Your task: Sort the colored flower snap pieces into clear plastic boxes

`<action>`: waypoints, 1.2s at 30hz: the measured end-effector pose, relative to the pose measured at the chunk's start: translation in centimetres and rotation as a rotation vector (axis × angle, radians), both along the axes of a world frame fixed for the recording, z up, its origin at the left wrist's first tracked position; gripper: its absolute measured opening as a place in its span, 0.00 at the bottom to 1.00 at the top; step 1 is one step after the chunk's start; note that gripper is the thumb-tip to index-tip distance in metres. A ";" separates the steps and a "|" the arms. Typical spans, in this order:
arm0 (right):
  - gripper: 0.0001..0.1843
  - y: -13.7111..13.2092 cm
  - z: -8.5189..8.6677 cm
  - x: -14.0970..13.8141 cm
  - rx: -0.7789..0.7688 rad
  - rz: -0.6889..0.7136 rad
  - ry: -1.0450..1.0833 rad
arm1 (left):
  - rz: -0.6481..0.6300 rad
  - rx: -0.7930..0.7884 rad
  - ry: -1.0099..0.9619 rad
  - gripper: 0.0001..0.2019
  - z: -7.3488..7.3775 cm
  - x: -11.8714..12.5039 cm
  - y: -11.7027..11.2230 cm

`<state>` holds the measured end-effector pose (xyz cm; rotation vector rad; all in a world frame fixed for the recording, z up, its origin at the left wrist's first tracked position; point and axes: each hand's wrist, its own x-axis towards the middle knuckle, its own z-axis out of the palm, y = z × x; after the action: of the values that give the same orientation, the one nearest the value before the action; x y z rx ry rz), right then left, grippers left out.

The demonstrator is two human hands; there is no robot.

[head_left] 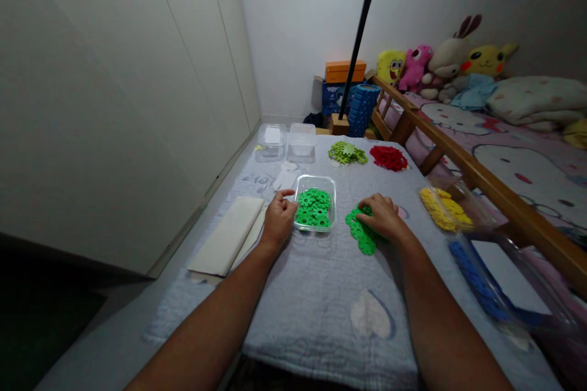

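Note:
In the middle of the table, a clear plastic box holds a heap of green snowflake building discs. My left hand is at the box's left side, fingers curled and the thumb at the rim, steadying it. To the right of the box, more green discs lie loosely spread on the cloth. Over this pile my right hand is closed, its fingertips on some of the discs; the palm hides part of the pile.
Lime-green discs and red discs lie farther back. Boxes of yellow discs and blue discs stand along the right. Behind are two clear containers. Folded cream paper lies left. A wooden bed rail borders the right.

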<state>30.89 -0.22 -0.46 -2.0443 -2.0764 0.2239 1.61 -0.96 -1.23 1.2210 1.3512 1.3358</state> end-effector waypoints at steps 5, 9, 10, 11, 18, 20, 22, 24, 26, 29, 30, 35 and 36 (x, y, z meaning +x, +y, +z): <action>0.04 0.3 -0.2 0.4 0.027 0.030 0.143 | -0.004 -0.007 -0.012 0.18 -0.1 0.1 0.1; 0.05 0.3 0.7 0.7 0.000 0.082 0.415 | -0.004 -0.005 -0.011 0.18 0.1 0.1 0.0; 0.07 0.2 1.0 0.8 -0.016 0.095 0.501 | -0.005 -0.004 -0.011 0.18 0.0 0.1 0.0; 0.09 0.1 1.3 0.7 -0.029 0.099 0.589 | -0.004 -0.002 -0.012 0.18 0.0 0.1 0.0; 0.17 -0.6 2.3 -3.5 0.185 0.037 1.006 | -0.010 -0.001 -0.010 0.19 -0.5 0.0 0.2; 0.15 -0.9 2.4 -5.2 0.224 0.070 0.978 | -0.004 0.002 -0.003 0.19 -0.5 0.0 0.2; 0.12 -1.1 2.4 -6.7 0.262 0.096 0.909 | -0.002 0.005 -0.003 0.18 -0.4 0.0 0.1; 0.10 -1.3 2.2 -7.7 0.296 0.099 0.843 | -0.002 0.003 -0.009 0.18 -0.3 0.0 0.1; 0.10 -1.3 1.8 -8.2 0.307 0.085 0.793 | -0.001 -0.004 -0.015 0.18 -0.3 0.0 0.1; 0.12 -1.2 1.5 -8.1 0.327 0.041 0.704 | 0.003 -0.011 -0.015 0.18 -0.3 0.0 0.1; 0.12 -1.1 1.4 -7.8 0.343 0.022 0.674 | 0.004 -0.010 -0.013 0.18 -0.3 0.0 0.1; 0.13 -0.6 1.8 -4.6 0.432 -0.088 0.562 | -0.001 0.001 0.003 0.18 -0.4 0.0 0.2; 0.13 -0.4 1.8 -3.7 0.440 -0.112 0.536 | -0.003 0.002 0.003 0.18 -0.3 0.0 0.2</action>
<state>27.16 -0.63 1.36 -1.6078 -1.5208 0.2378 1.61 -0.77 -1.55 1.2267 1.3493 1.3340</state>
